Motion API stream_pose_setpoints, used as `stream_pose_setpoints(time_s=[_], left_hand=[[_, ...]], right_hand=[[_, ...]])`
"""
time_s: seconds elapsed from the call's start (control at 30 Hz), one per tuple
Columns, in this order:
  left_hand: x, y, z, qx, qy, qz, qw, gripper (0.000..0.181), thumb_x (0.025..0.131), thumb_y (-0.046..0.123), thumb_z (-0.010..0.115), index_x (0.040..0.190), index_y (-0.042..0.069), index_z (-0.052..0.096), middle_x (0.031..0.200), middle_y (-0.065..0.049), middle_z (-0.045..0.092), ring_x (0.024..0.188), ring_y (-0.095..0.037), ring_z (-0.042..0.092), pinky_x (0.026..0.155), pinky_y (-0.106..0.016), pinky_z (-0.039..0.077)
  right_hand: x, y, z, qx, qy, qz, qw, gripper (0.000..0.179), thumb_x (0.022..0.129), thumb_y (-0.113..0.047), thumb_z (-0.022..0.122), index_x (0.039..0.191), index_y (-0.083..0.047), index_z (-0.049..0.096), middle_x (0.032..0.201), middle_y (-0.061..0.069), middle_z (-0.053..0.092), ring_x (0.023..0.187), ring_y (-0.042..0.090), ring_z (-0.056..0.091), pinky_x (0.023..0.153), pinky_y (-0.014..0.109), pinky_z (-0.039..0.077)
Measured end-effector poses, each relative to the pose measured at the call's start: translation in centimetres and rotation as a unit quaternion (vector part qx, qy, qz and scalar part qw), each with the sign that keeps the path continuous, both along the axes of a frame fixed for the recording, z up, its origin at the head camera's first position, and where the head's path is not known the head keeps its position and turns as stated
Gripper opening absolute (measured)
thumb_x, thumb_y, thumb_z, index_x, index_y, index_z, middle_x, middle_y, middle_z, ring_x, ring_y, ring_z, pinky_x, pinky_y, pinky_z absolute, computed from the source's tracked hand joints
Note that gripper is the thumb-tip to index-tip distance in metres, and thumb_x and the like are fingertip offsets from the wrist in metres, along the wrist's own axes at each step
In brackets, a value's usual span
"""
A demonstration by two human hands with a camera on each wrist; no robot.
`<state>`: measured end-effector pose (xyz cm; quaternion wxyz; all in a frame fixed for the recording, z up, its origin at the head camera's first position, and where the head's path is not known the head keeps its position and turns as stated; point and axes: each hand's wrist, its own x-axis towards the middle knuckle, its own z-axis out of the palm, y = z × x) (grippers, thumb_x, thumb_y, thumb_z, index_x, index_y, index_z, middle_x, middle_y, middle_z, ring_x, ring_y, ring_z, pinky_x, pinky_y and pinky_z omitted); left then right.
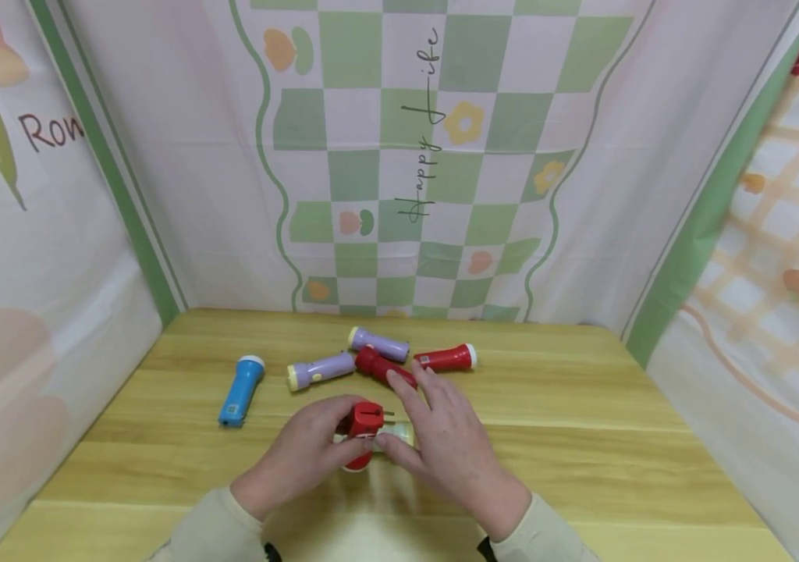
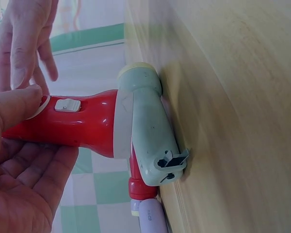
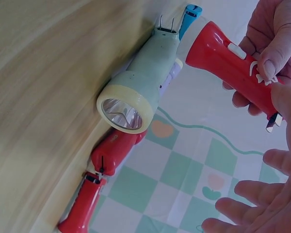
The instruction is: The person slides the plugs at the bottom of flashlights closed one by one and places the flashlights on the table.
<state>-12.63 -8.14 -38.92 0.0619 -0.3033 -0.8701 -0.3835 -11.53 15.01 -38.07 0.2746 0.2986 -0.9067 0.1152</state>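
My left hand [image 1: 315, 441] grips a red flashlight [image 2: 82, 119] with a white lens ring and a white switch, its lens end facing down toward the table. Two metal plug prongs stick out near its tail. Close by on the right, my right hand [image 1: 445, 429] has its fingers spread. Its thumb is at the flashlight's tail end; whether it touches is unclear. A pale green flashlight [image 3: 150, 68] with a cream lens ring and prongs out lies on the table beneath the red one. In the head view, the hands partly cover it.
Farther back lie two purple flashlights [image 1: 325, 369] and two more red flashlights [image 1: 450, 357], several of them close together. A blue flashlight [image 1: 241, 394] lies apart on the left. Printed cloth [image 1: 427, 156] hangs behind the wooden table [image 1: 582, 445] and at its sides.
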Motion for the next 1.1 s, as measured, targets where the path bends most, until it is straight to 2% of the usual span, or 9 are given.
stream_pose_setpoints(time_s=[0.17,0.47,0.7,1.1], left_hand=[[0.08,0.16,0.14,-0.005,0.002,-0.004,1.0,0.03,0.095,0.026,0.079,0.122,0.019,0.069,0.112,0.01,0.073,0.1,-0.003,0.068,0.091,-0.028,0.06],[0.17,0.41,0.37,-0.01,-0.017,-0.006,0.9998,0.029,0.097,0.032,0.076,0.122,0.019,0.069,0.113,0.01,0.073,0.101,-0.003,0.068,0.091,-0.028,0.06],[0.24,0.57,0.27,0.006,-0.007,-0.014,0.9999,0.03,0.098,0.038,0.073,0.123,0.02,0.069,0.109,0.013,0.072,0.098,-0.002,0.068,0.088,-0.026,0.06],[0.46,0.52,0.41,0.003,-0.03,-0.018,0.9994,0.03,0.097,0.028,0.076,0.125,0.019,0.068,0.115,0.01,0.072,0.104,-0.006,0.07,0.092,-0.026,0.06]], right_hand=[[-0.12,-0.07,-0.09,-0.006,0.017,0.014,0.9997,0.077,0.093,-0.053,0.075,0.153,-0.011,0.051,0.151,0.024,0.054,0.13,0.038,0.061,0.106,0.054,0.054],[-0.02,-0.16,0.03,-0.018,0.005,0.027,0.9995,0.077,0.093,-0.056,0.073,0.152,-0.013,0.052,0.15,0.021,0.056,0.127,0.034,0.064,0.102,0.05,0.056],[0.02,-0.23,0.05,-0.027,0.011,0.037,0.9989,0.072,0.095,-0.053,0.072,0.151,-0.012,0.054,0.146,0.02,0.06,0.123,0.032,0.067,0.098,0.048,0.059],[0.27,-0.39,0.18,-0.035,0.017,0.05,0.998,0.07,0.092,-0.048,0.078,0.148,-0.012,0.057,0.142,0.015,0.064,0.122,0.029,0.067,0.097,0.045,0.06]])
